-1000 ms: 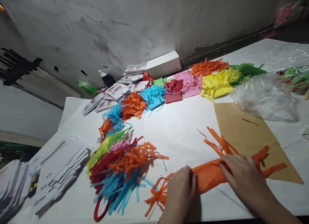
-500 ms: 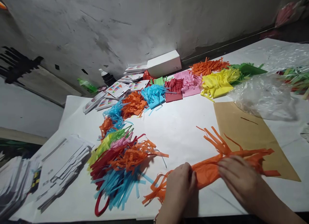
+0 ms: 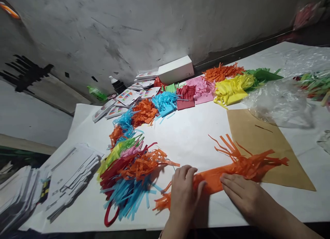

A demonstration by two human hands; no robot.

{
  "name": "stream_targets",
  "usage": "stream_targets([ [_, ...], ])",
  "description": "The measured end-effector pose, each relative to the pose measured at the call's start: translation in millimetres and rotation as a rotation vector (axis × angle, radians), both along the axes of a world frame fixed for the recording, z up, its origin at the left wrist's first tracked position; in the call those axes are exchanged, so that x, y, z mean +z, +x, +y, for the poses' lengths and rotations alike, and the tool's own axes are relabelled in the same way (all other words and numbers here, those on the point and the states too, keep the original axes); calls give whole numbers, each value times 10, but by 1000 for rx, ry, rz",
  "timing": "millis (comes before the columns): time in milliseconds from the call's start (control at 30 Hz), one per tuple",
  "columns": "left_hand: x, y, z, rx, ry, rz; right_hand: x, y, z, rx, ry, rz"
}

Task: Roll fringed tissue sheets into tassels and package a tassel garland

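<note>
The orange fringed paper roll point(image 3: 221, 173) lies near the front edge of the white-covered table point(image 3: 190, 136), its right fringe spread over a brown paper sheet point(image 3: 260, 136). The left hand point(image 3: 183, 195) presses flat on its left part, fingers open; the right hand point(image 3: 242, 194) lies flat, fingertips on the roll's middle, gripping nothing. To the left sits a heap of mixed coloured fringes point(image 3: 129, 170); crumpled clear plastic point(image 3: 278, 98) lies further right.
</note>
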State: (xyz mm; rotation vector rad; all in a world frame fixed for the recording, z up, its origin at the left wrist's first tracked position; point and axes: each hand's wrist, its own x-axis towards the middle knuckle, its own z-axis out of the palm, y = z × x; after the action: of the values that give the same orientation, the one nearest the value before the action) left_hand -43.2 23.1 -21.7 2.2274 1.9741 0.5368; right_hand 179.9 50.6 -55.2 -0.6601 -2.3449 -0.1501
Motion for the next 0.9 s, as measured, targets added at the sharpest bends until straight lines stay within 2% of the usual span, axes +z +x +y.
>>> stream_targets([
  [67,-50,26,-65,-138,198,37,3,19,23,0,-9,37],
  [133,-123,90,-115,-263,276,44,50,29,17,1,-59,86],
  [267,-253,170,-171,-338,279,-43,126,54,-21,44,-106,56],
  [367,-275,127,-233,-363,253,-82,89,170,-27,53,-85,21],
  [433,-270,80,-295,-343,229,-89,41,274,-32,41,-116,12],
  [533,-254,38,-373,-244,168,-150,-9,353,-52,-6,-185,27],
  [633,-225,46,-361,-115,51,-196,-8,286,-62,-138,-276,62],
  [767,-200,97,-239,26,-33,-44,22,133,-33,-379,-340,-6],
  [833,-203,117,-186,52,-38,43,19,97,-26,-450,-323,-52],
  [900,-204,119,-157,43,-42,81,2,79,-45,-480,-258,-4],
])
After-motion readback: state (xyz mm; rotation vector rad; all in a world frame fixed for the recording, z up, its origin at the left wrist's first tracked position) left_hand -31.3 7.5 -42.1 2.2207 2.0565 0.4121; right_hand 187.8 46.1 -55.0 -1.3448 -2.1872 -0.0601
